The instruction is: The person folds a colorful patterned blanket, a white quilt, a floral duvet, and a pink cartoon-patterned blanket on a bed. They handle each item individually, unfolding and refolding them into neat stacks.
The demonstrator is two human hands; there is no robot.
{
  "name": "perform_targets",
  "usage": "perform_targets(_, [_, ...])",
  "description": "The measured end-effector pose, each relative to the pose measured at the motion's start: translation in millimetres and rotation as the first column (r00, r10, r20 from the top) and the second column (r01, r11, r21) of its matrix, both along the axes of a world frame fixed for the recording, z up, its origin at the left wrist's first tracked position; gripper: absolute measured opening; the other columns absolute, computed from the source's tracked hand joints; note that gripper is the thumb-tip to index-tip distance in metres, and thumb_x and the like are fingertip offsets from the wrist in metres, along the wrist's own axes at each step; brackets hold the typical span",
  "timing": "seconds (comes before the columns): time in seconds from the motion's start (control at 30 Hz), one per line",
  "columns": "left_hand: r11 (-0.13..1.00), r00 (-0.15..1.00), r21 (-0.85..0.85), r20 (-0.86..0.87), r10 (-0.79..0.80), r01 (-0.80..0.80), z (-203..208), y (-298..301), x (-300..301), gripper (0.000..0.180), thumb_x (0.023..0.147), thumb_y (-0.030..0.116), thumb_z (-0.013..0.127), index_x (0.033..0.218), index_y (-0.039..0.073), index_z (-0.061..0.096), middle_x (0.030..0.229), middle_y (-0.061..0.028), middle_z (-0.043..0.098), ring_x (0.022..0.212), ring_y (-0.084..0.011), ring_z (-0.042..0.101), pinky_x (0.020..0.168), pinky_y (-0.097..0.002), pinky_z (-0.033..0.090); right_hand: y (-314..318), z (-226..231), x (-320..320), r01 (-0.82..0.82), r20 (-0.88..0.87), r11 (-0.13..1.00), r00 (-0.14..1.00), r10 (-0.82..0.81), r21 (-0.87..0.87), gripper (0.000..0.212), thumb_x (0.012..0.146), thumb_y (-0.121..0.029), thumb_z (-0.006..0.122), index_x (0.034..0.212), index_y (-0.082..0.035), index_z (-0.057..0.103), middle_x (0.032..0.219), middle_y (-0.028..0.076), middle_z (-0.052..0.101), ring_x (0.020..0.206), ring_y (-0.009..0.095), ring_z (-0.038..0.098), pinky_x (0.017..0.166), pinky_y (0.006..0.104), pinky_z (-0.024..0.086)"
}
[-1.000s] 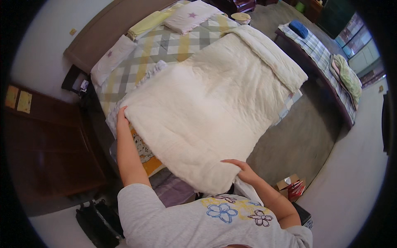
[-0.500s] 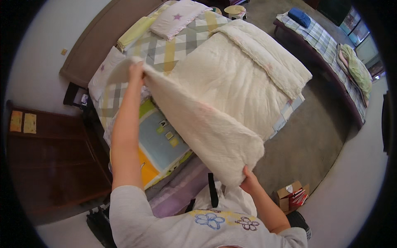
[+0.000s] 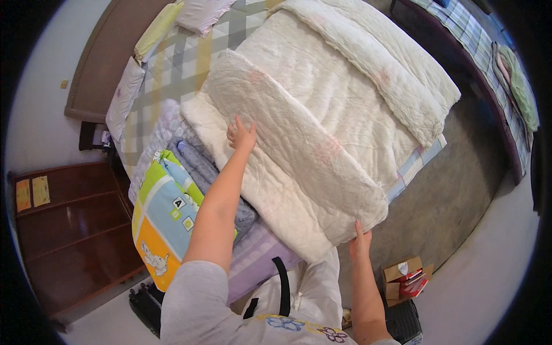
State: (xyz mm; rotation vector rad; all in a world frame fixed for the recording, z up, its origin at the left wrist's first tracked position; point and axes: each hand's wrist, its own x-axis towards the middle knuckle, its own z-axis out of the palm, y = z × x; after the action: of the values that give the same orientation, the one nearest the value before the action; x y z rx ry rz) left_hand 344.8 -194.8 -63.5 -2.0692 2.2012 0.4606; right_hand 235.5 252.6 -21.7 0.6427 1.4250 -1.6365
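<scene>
A thick cream quilt [image 3: 345,86] lies over the bed, its far side and its near side each folded inward. My left hand [image 3: 242,135] rests on the near folded flap [image 3: 276,121], fingers spread, holding nothing. At the flap's right-hand corner, my right hand [image 3: 360,244] is closed on the quilt's edge, with the thumb side showing and the other fingers partly hidden. A strip of the quilt's lower layer [image 3: 287,198] shows between the flap and my body.
Left of the quilt lie a grey folded blanket [image 3: 195,164] and a colourful printed cover [image 3: 172,215]. Pillows [image 3: 201,12] sit near the headboard [image 3: 109,57]. An opened cardboard box [image 3: 397,279] and a dark suitcase [image 3: 405,322] stand at lower right. A second bed [image 3: 477,63] is at far right.
The raised near edge of the quilt has come down as a fold. My left hand has let go and moved right and nearer; my right hand remains at the corner.
</scene>
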Motion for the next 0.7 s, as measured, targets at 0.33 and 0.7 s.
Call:
perform_targets(0.33, [0.251,0.232,0.082,0.185,-0.955,0.965,56.8,14.1,-114.5,0.046,0.081,0.022,0.056,0.126,0.024,0.046,0.112,-0.0029,0.056,0.115,-0.0216,0.044,0.103,-0.0475,0.025,-17.4,42.5,-61.4,-0.214,-0.499,0.967,0.828,0.255,0.140,0.025,0.081,-0.008,0.065,0.103,0.000,0.059,0.095,0.002,0.060,0.085,0.011,0.053,0.076,0.0247,0.042])
perform_targets(0.7, [0.681,0.723,-0.246,0.179,-0.668,0.690,57.8,64.0,-145.5,0.057,0.081,0.022,0.055,0.134,0.026,0.034,0.144,-0.0106,0.013,0.134,-0.0360,0.005,0.101,-0.0631,0.015,-16.8,-23.1,-137.5,-0.213,-0.219,0.915,0.929,0.298,0.343,0.031,0.084,-0.025,0.061,0.106,-0.004,0.055,0.088,0.003,0.060,0.081,0.014,0.056,0.071,0.0259,0.044])
